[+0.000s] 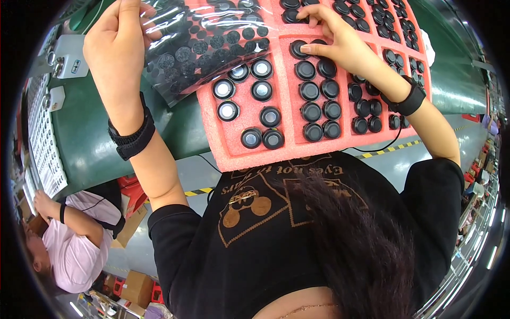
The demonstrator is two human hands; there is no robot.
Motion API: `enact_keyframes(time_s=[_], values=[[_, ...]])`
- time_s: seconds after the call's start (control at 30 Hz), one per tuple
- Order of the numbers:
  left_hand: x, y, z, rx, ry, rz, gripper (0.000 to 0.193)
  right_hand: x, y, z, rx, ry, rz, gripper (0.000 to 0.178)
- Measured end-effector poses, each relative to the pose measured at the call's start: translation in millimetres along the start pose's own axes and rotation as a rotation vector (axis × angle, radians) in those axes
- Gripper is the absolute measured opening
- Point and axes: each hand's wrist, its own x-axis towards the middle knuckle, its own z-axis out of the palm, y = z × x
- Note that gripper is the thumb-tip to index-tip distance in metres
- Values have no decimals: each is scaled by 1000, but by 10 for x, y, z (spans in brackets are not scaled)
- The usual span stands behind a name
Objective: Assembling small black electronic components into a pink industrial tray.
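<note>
Nearest are the dark hair (366,228) and black T-shirt (212,266) of the person at work, and just beyond the shirt lies the pink foam tray (289,151). Its near-left compartment holds loosely spaced round parts with pale centres (262,90); the next one to the right holds all-black round parts (311,111) in two columns. Farther up, the right hand (340,42) reaches over the tray, thumb and forefinger apart at black parts — whether they grip one, I cannot tell. The left hand (114,45) has its fingers closed on a clear plastic bag (212,48) — dark round pieces show through it — slanting over the tray's upper left. Leftward stretches the green table (85,143), with a co-worker (79,260) beyond its near edge.
</note>
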Motion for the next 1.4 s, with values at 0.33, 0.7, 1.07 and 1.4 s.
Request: enact_keyframes(time_s=[0.33, 0.7, 1.07, 1.4], values=[[-159, 149, 84, -95, -44, -22, 35, 164, -397, -278, 542, 128, 181, 35], [-213, 158, 240, -232, 120, 364, 18, 410, -140, -337, 533, -98, 190, 36], [-427, 541, 409, -221, 17, 670, 44, 273, -1127, -143, 956, 37, -151, 60], [131, 303, -381, -759, 517, 498, 11, 175, -1351, -443, 516, 306, -264, 75]])
